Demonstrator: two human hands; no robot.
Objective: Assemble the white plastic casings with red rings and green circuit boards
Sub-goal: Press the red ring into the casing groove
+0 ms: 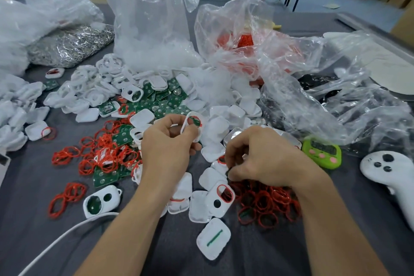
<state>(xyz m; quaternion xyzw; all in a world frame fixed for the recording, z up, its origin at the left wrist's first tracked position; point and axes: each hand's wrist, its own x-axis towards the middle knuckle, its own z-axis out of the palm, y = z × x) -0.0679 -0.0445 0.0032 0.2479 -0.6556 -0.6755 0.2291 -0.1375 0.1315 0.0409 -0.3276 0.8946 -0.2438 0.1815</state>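
Far left of the lime-green plastic timer (322, 152), loose red rubber rings (105, 154) lie tangled over flat green circuit boards (105, 178) (too many to count). Closer to the timer, still on its left, the left hand (170, 143) pinches one rounded white plastic casing (193, 125) between thumb and curled fingers, lifted above the piled parts. A single red ring sits around the casing's oval opening, and green shows through it. Below-left of the timer, two more casings lie on the grey cloth (349, 219): a red-rimmed casing (224, 195) and a green-striped casing (214, 238). Just left of the timer, the right hand (262, 159) curls its fingers down at a second ring heap (264, 204); whether they clamp anything cannot be told. Right of the timer lies one white plastic controller (389, 172) with three dark buttons.
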